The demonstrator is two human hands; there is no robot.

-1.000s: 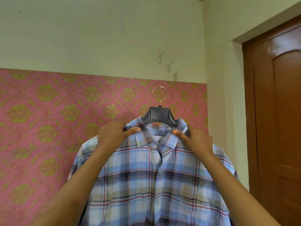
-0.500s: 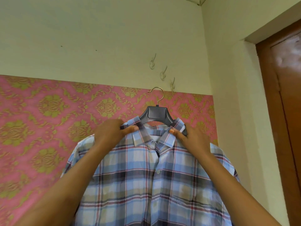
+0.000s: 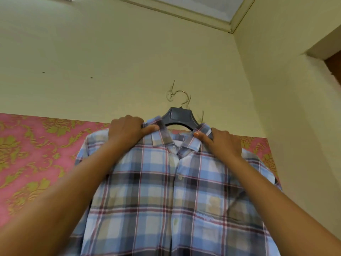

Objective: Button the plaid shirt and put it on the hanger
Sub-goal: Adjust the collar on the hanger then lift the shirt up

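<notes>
Blue, white and maroon plaid cotton shirt (image 3: 166, 191) sits on a dark grey plastic hanger (image 3: 180, 117) with a thin brass-coloured wire hook (image 3: 182, 97), held up in front of the far wall at centre frame. The shirt front faces the camera; the placket is closed where it shows, with pale buttons visible down the middle, and a chest pocket lies on the right side. The collar is folded down, its two points meeting just below the hanger's neck.

Left hand (image 3: 127, 130): closed on the left shoulder of the shirt and hanger, thumb pressed over the left collar edge, fingers wrapped behind the fabric. Right hand (image 3: 223, 143): closed on the right shoulder likewise, thumb tip on the right collar edge. Both forearms reach up from the near bottom corners.

Behind the wire hook, small clear wall hooks (image 3: 171, 92) are fixed to the cream upper wall (image 3: 110, 61). The hanger's hook overlaps the leftmost one in this view; whether it is resting on it cannot be told. Pink wallpaper with gold floral motifs (image 3: 33, 154) covers the lower wall on the left. A brown wooden door edge (image 3: 335, 65) shows at far right.
</notes>
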